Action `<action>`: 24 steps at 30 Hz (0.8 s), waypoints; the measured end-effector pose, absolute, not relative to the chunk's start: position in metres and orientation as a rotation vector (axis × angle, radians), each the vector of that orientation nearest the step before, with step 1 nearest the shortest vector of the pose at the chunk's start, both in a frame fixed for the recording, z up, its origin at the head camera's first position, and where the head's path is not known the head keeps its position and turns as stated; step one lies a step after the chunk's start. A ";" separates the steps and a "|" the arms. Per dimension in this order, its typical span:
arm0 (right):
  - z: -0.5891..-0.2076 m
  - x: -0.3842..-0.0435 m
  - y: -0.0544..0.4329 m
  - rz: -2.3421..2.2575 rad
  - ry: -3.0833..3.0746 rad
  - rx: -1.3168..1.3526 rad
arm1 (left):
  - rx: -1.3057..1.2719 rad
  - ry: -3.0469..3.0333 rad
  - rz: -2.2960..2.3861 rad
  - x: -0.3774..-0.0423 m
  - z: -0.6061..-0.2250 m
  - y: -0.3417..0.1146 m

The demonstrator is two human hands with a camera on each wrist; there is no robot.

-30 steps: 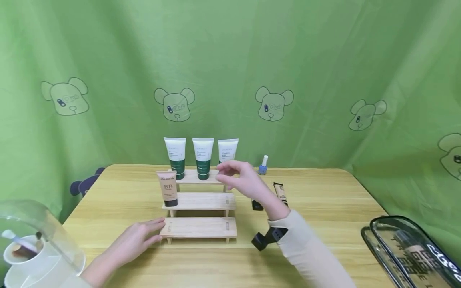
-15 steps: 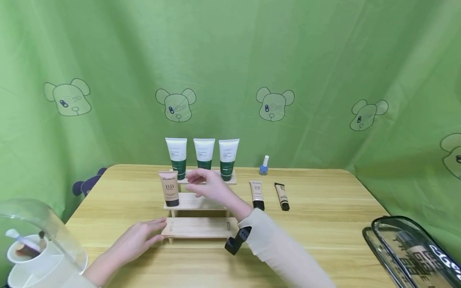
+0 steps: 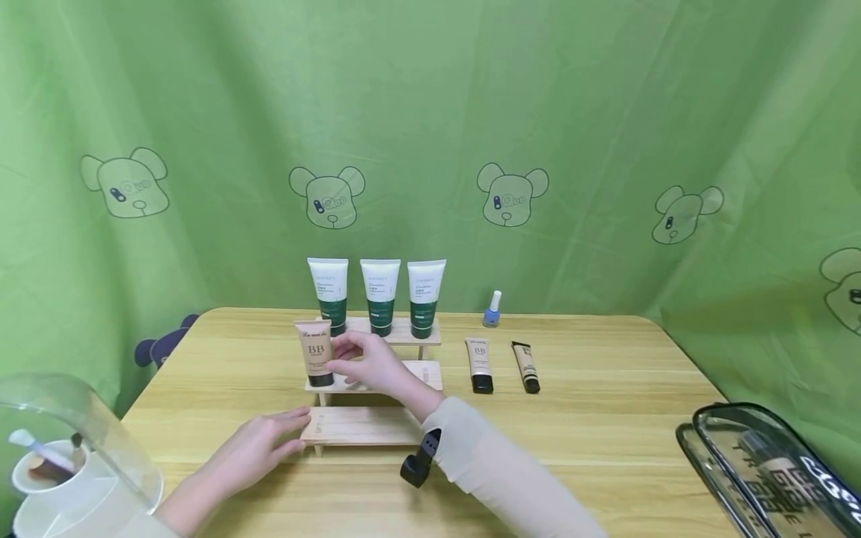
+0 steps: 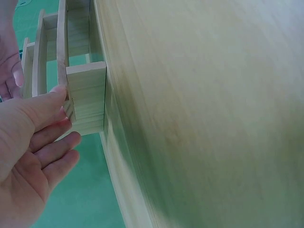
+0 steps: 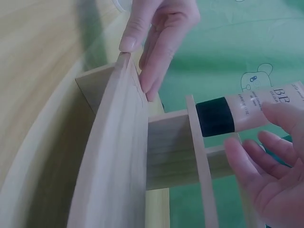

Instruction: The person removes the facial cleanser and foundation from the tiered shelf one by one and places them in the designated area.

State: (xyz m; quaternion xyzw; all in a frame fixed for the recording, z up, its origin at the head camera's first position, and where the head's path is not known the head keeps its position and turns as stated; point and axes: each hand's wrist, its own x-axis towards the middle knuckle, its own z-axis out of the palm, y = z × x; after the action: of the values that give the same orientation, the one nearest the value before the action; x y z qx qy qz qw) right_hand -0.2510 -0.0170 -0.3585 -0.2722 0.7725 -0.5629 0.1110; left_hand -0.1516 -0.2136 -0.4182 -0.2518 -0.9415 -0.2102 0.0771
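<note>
A pink BB cream tube (image 3: pixel 315 351) with a black cap stands upright at the left end of the middle step of the three-step wooden stand (image 3: pixel 366 424). My right hand (image 3: pixel 372 362) is at the tube's right side, its fingertips at the tube's edge. In the right wrist view those fingers are loosely bent, not wrapped round it. With thumb and fingers my left hand (image 3: pixel 258 447) pinches the left end of the lowest step; the left wrist view shows the thumb (image 4: pixel 52 99) on the board. White-and-green tubes (image 3: pixel 380 291) stand on the top step.
Right of the stand, a smaller BB cream tube (image 3: pixel 478 360) and a beige tube with black ends (image 3: pixel 527 366) lie on the table. A blue nail polish bottle (image 3: pixel 492 312) stands behind. White brush holder (image 3: pixel 74 486) at left front; clear black-edged pouch (image 3: pixel 773 471) at right.
My right hand has moved left and down from the rightmost white-and-green tube to the BB cream tube on the middle step. The left hand stays on the lowest step.
</note>
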 end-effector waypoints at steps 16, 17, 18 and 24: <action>-0.362 -0.249 -0.027 -1.676 2.272 -0.752 | -0.760 -2.828 -0.624 -0.151 -0.417 -0.213; -0.362 -0.248 -0.027 -1.677 2.272 -0.752 | -0.758 -2.829 -0.625 -0.151 -0.417 -0.213; -0.361 -0.248 -0.027 -1.677 2.273 -0.753 | -0.756 -2.831 -0.625 -0.151 -0.417 -0.213; -0.361 -0.247 -0.027 -1.655 2.318 -0.778 | -0.746 -2.839 -0.625 -0.151 -0.417 -0.213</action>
State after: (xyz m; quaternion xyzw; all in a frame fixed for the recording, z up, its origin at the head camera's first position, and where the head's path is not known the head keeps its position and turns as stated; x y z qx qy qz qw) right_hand -0.2469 -0.0272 -0.3608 -0.2625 0.7816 -0.5580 0.0944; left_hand -0.1507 -0.2133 -0.4168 -0.2481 -0.9436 -0.2079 0.0701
